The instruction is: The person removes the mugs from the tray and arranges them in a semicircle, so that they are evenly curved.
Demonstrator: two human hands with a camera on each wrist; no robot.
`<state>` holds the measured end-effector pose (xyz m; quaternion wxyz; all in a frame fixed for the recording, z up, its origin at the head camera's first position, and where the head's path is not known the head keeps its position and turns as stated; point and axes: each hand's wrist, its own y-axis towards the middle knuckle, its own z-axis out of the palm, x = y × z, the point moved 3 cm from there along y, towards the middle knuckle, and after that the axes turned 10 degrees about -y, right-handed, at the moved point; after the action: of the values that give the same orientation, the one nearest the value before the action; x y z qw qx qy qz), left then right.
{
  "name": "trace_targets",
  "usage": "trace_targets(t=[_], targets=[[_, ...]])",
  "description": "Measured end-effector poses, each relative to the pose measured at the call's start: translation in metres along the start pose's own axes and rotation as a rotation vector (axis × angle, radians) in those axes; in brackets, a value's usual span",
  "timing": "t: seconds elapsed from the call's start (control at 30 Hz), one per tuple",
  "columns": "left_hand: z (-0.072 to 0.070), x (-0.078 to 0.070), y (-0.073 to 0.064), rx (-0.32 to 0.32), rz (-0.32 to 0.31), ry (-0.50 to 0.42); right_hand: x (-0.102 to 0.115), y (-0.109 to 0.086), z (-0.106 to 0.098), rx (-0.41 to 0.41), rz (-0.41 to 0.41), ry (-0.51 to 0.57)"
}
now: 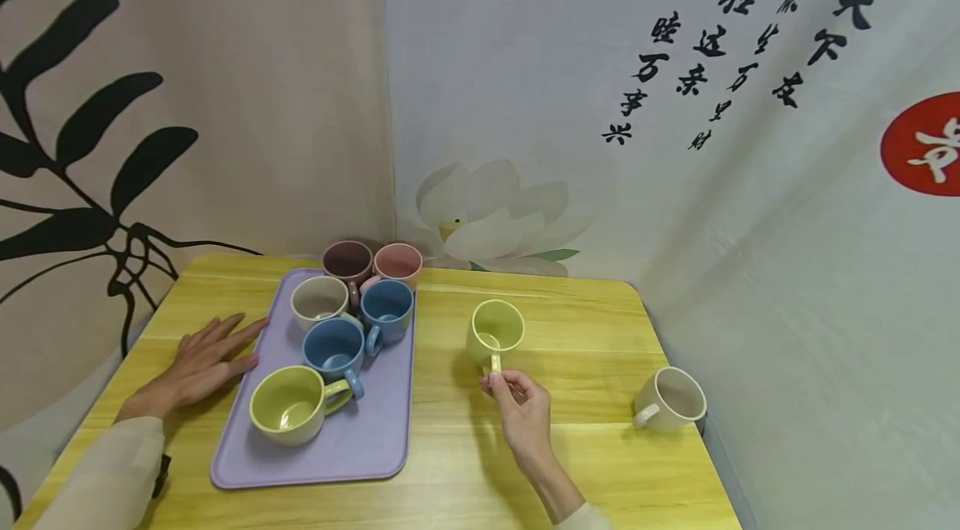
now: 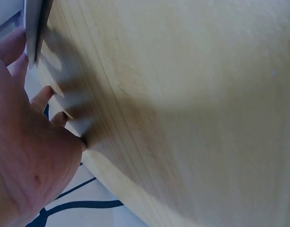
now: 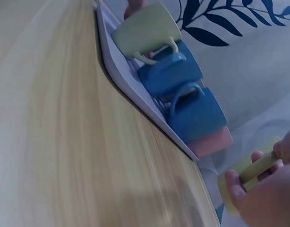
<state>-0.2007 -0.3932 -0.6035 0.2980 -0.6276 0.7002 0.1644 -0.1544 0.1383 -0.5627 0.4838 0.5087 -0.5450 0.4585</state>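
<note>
My right hand point(image 1: 521, 413) pinches the handle of a yellow-green mug point(image 1: 497, 328) right of the tray; the right wrist view also shows fingers around this handle point(image 3: 258, 168). On the left, my left hand point(image 1: 206, 367) lies with spread, straight fingers, fingertips at the left rim of a lilac tray point(image 1: 375, 438). The tray carries another yellow-green mug point(image 1: 288, 409) at the front, two blue mugs point(image 1: 333, 347), a white mug point(image 1: 318, 301), and a pink mug point(image 1: 397, 262) and a dark mauve mug point(image 1: 347, 261) at the back.
A second white mug point(image 1: 671, 399) stands near the right edge of the wooden table point(image 1: 450, 472). Behind the table hang cloth backdrops point(image 1: 510, 55) with a printed flower, leaves and black writing.
</note>
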Motion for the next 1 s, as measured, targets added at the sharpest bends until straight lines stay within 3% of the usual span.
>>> trace_targets(t=[0.2,0.47,0.63,1.0], targets=[[0.002,0.002,0.001,0.007,-0.002,-0.008,-0.002,0.008,-0.014,-0.081,-0.022,0.015],[0.002,0.003,0.001,-0.003,0.032,-0.017,-0.007,0.017,-0.031,-0.186,0.009,0.112],[0.002,0.003,0.001,0.002,0.022,-0.018,-0.012,0.021,-0.046,-0.229,0.02,0.08],[0.001,0.002,0.001,-0.006,0.031,-0.019,-0.022,0.03,-0.079,-0.414,0.051,0.067]])
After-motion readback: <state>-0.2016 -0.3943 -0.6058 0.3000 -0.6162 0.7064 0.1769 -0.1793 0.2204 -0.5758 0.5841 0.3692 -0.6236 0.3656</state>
